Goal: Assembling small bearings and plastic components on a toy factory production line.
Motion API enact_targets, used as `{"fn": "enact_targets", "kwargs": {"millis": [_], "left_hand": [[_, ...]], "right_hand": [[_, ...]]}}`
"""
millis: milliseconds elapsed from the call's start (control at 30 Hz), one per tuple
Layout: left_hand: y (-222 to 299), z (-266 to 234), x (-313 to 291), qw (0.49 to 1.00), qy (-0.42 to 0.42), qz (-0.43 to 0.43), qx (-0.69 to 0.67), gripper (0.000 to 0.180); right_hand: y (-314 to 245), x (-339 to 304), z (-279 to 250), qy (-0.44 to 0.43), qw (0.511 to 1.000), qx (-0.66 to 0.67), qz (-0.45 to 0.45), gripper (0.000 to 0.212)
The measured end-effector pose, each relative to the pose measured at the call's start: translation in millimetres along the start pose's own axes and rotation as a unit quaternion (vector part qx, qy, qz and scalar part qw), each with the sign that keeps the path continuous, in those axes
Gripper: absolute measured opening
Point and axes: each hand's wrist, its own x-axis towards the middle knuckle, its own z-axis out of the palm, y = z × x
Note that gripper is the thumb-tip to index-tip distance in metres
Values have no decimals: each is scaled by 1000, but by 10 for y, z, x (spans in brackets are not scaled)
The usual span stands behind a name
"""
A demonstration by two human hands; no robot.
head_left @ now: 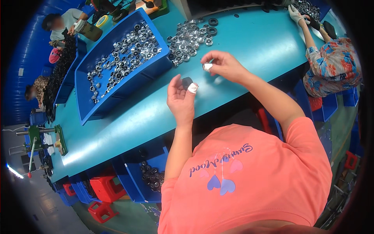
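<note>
My left hand is raised over the teal table, palm turned up. Between its fingers and its white-wrapped thumb sits a dark round part. My right hand hovers to the right and a little farther away, thumb and forefinger pinched together; white wrapping covers its thumb too. What the pinch holds, if anything, is too small to make out. Just beyond my hands lies a loose pile of clear and black round parts. Two black rings lie at the pile's far right edge.
A large blue bin with many similar round parts stands left on the teal table. Below the table edge is another blue bin of black parts, beside red stools. A gloved co-worker works at right; a green press stands left.
</note>
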Motion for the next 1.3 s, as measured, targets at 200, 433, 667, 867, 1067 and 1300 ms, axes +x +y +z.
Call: {"fn": "enact_targets", "kwargs": {"millis": [200,433,667,867,1067,1300], "left_hand": [[-59,35,-28,994,-15,24,102,57],[-21,60,-61,993,-28,24,112,53],[54,-42,-61,937,-113,-185,-275,52],[26,-108,-80,898,-122,-217,-363,53],[-53,-147,-104,882,-142,-236,-382,58],[26,-26,-130,929,-115,-207,-285,54]], "right_hand": [[76,-306,108,-27,992,116,30,29],[137,-433,234,-33,985,166,34,33],[-5,-519,350,31,982,177,-64,32],[-187,-595,324,8,965,263,-22,33],[-130,-599,304,19,975,218,-37,33],[-254,-645,405,88,978,-35,-189,24]]}}
